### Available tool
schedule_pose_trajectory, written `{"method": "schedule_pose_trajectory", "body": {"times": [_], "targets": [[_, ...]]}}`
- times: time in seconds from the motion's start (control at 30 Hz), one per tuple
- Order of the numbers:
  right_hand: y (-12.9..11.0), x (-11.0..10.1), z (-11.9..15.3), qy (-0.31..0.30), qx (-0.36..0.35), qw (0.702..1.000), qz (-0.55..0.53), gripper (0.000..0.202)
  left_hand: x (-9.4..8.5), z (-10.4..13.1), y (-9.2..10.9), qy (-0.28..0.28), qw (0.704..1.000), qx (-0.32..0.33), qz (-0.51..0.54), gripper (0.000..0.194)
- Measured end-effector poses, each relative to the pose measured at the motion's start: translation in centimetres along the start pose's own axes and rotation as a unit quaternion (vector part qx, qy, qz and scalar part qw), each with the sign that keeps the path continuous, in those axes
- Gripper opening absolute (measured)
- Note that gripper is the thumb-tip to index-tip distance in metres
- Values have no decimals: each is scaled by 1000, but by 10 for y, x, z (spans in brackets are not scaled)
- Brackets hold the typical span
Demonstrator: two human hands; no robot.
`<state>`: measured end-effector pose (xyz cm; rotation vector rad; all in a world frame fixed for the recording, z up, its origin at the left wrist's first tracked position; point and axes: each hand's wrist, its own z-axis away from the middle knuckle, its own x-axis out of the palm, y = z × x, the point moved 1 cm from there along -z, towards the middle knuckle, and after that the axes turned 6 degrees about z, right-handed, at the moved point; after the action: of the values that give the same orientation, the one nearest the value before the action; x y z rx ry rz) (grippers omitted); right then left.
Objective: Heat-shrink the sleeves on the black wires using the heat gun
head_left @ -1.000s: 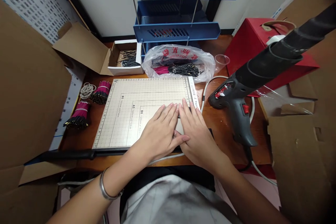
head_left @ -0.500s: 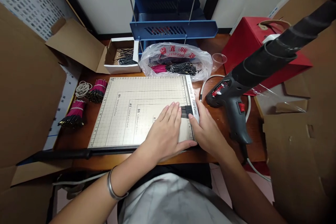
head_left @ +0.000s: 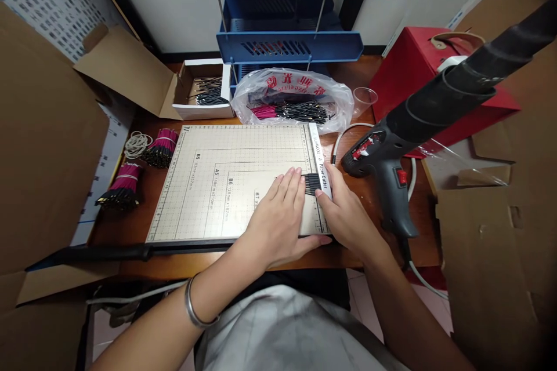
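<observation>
A paper cutter (head_left: 183,185) with a printed size grid lies flat on the wooden table. Near its right edge, a row of thin black sticks (head_left: 312,184) lies side by side against the white guide strip (head_left: 321,156). My left hand (head_left: 278,217) rests flat over the sticks with its fingers stretched out, covering most of their length. At the strip, my right hand (head_left: 348,206) has its thumb by the ends of the sticks and its fingers along the outer side. The undersides of both hands are hidden.
Bundles of pink-and-black sticks (head_left: 122,185) lie to the left. Behind the cutter are a white box (head_left: 202,111), a plastic bag (head_left: 300,84) and a blue rack (head_left: 287,46). A heat gun (head_left: 394,179) stands at the right before a red box (head_left: 404,64). The cutter's black handle (head_left: 108,253) points left.
My left hand has slid slightly to the right across the board. The right hand keeps its place at the guide strip, and the view has shifted a little.
</observation>
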<state>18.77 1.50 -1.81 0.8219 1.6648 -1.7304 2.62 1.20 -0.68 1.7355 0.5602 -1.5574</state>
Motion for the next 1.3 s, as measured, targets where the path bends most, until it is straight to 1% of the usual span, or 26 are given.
{"method": "schedule_pose_trajectory", "body": {"times": [0.1,0.17,0.23,0.3,0.53,0.7,0.87,0.97,1.1,1.17,1.23,1.3], "targets": [[2,-1,0,1,-4,1000,7,64,1,0,0,4,1000,-1,4,114],[4,-2,2,-21,-29,999,19,69,2,0,0,7,1000,0,2,115],[5,-2,3,-37,-38,998,27,75,3,1,0,15,1000,1,0,116],[4,-1,4,-32,-23,999,30,78,3,1,0,19,1000,2,-2,115],[-2,3,0,-26,7,999,46,79,3,1,1,23,1000,3,-1,113],[-4,0,-2,-36,-3,994,99,79,2,1,0,27,1000,5,10,112],[-7,-3,-2,-21,-7,990,138,77,1,0,1,17,1000,2,4,111],[-10,0,1,-22,-7,993,113,73,1,1,1,13,1000,-2,4,111],[-11,5,2,-2,31,998,59,71,3,1,1,9,1000,3,8,108],[-11,6,1,-7,32,999,40,69,3,1,1,12,1000,3,15,109],[-10,6,1,-10,30,999,35,67,3,1,1,20,1000,0,23,112],[-10,5,0,0,38,998,47,66,4,1,1,27,999,-1,26,112]]}}
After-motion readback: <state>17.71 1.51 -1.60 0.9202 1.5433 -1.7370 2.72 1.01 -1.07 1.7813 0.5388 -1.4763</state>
